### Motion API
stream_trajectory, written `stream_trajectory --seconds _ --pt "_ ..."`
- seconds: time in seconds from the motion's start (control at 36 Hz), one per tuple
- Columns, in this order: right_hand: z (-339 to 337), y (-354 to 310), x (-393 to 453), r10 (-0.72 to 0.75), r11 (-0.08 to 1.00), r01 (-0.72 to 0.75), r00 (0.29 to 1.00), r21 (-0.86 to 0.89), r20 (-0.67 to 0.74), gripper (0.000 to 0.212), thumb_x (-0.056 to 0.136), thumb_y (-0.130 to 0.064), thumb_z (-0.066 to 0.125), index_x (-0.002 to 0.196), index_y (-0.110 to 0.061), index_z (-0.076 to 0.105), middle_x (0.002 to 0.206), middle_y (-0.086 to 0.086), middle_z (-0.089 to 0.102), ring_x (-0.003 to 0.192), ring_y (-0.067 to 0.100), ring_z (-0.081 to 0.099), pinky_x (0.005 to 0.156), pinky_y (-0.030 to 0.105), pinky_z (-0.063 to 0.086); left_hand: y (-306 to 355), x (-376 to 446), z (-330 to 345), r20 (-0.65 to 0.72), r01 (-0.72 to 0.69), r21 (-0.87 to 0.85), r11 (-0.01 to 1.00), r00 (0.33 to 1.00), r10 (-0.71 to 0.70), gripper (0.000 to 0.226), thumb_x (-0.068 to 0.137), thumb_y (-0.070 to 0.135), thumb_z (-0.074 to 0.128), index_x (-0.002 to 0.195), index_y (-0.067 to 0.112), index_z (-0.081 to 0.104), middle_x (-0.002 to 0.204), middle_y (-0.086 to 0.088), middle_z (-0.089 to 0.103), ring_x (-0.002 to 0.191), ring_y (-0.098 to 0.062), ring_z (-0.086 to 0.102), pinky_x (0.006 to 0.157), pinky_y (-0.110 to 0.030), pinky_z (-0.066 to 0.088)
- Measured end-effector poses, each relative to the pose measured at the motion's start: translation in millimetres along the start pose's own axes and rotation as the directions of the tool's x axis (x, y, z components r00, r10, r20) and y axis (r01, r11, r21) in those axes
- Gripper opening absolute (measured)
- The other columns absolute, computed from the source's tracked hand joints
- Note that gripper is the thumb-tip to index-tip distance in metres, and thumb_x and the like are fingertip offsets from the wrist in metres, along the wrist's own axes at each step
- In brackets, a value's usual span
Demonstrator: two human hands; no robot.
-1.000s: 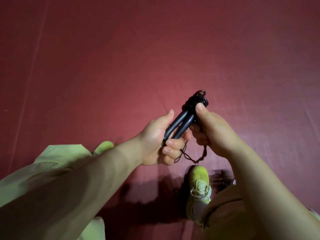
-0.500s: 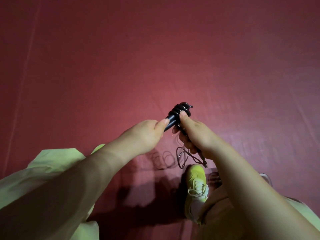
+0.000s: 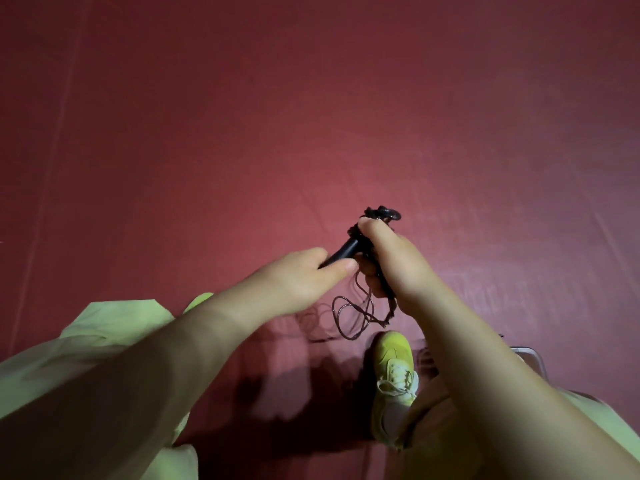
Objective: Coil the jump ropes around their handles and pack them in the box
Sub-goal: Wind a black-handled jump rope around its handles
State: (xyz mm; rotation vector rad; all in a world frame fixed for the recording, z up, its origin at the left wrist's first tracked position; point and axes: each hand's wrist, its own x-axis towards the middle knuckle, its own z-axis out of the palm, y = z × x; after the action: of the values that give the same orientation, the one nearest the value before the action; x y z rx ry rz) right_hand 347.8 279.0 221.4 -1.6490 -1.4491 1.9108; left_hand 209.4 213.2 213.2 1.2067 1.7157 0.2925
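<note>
Black jump rope handles (image 3: 348, 249) point up and to the right above the red floor, with dark rope coiled around their top end (image 3: 382, 213). My right hand (image 3: 388, 261) grips the handles and the coil, thumb pressed near the top. My left hand (image 3: 304, 277) pinches the lower end of a handle between thumb and fingers. A loose length of thin rope (image 3: 353, 317) hangs in loops below both hands. No box is in view.
A red mat (image 3: 311, 116) covers the whole floor. My yellow-green shoe (image 3: 394, 372) stands under the right arm, and pale green trouser fabric (image 3: 86, 341) fills the lower left. A grey metal edge (image 3: 530, 355) shows at the right behind my forearm.
Both hands dropped lower in view and the handles tilted over. My left hand slid from wrapping the handles to pinching their lower end. More loose rope hangs in loops below.
</note>
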Motion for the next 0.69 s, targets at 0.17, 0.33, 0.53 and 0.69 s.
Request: stream_trajectory --seconds 0.17,0.33,0.53,0.69 --pt "-1 0 -6 -0.176 0.973 0.161 0.981 0.168 0.084 0.042 0.065 -0.049 0.05 0.078 -0.01 0.048 0.056 0.004 0.04 0.045 0.014 0.035 0.048 0.029 0.028 5 -12 -7 0.41 0.207 -0.673 0.71 0.904 0.125 0.037 0.073 0.045 0.072 0.083 0.01 0.064 0.068 -0.007 0.066 0.055 -0.017 0.061 0.06 -0.03 0.049" --pt "-4 -5 -9 -0.367 0.885 0.229 0.879 0.406 0.305 0.052 0.041 -0.068 0.072 0.062 -0.021 0.067 0.066 0.012 0.04 0.059 0.023 0.04 0.057 0.03 0.037 -5 -16 -4 0.517 0.312 -0.848 0.428 0.66 0.545 0.051 0.073 0.056 0.072 0.105 0.016 0.073 0.093 -0.001 0.072 0.086 -0.017 0.07 0.079 -0.038 0.058" --pt "-10 -4 -2 -0.318 0.94 0.27 0.914 0.21 0.252 0.07 0.067 -0.061 0.05 0.096 0.002 0.059 0.068 0.014 0.053 0.057 0.018 0.047 0.058 0.03 0.037 4 -16 -10 0.569 0.446 -0.818 0.364 0.721 0.395 0.043 0.069 0.064 0.053 0.07 0.023 0.066 0.052 0.01 0.046 0.041 -0.004 0.042 0.046 -0.019 0.041" --pt "-15 -2 -2 -0.262 0.965 0.256 0.928 0.059 0.263 0.058 0.086 -0.056 0.042 0.088 -0.001 0.063 0.057 -0.002 0.058 0.047 0.015 0.042 0.047 0.029 0.033 5 -14 -14 0.527 0.39 -0.78 0.489 0.831 0.179 0.034 0.076 0.055 0.047 0.071 0.022 0.054 0.051 0.009 0.04 0.039 -0.005 0.034 0.045 -0.019 0.032"
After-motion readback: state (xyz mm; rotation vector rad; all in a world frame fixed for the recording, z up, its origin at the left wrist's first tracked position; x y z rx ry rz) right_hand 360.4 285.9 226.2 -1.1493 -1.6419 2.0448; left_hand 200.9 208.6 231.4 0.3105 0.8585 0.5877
